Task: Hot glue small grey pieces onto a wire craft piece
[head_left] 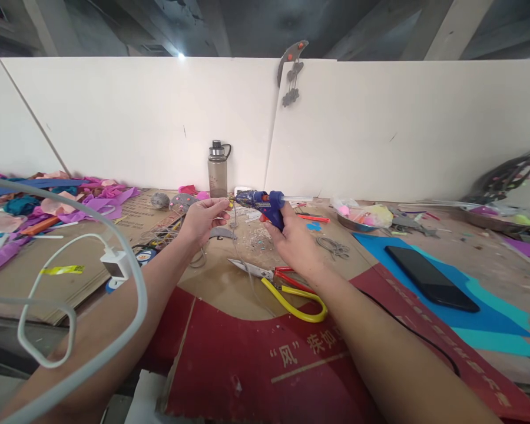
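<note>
You held a blue hot-glue gun in your right hand, fingers wrapped round its grip, above a cardboard work surface. Its nozzle met the fingertips of your left hand, which pinched a tiny yellowish piece. Gluing looked under way, not finished; whether glue was on the piece could not be told. A pink-dotted grey piece beyond seemed already decorated, while scissors lay unheld below.
</note>
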Action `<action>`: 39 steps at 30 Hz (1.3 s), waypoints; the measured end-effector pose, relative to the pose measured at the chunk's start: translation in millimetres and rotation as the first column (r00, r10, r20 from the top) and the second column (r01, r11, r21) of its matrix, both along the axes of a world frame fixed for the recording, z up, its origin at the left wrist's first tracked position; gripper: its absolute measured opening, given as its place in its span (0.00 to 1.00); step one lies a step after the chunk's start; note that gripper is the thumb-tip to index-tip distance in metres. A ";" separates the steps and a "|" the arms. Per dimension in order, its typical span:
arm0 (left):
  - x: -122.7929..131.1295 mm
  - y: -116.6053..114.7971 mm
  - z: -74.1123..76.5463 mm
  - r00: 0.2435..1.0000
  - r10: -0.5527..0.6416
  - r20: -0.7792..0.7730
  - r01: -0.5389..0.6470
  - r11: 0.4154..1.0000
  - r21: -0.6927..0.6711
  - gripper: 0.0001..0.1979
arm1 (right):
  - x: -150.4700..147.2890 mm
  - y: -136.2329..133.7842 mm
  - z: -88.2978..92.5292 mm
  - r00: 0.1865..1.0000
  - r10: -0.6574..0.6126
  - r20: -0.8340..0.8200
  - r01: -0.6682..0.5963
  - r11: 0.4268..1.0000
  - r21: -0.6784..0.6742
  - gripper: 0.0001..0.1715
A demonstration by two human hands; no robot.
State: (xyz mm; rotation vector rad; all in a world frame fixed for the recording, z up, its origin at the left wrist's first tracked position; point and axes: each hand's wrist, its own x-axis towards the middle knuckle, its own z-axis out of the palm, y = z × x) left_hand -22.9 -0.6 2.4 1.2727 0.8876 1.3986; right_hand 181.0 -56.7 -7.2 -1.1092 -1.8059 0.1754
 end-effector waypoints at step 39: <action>1.7 -2.6 1.4 0.997 0.052 -0.048 -0.051 0.998 0.027 0.16 | -2.7 -6.7 2.8 0.989 -0.101 0.109 0.102 0.995 0.000 0.15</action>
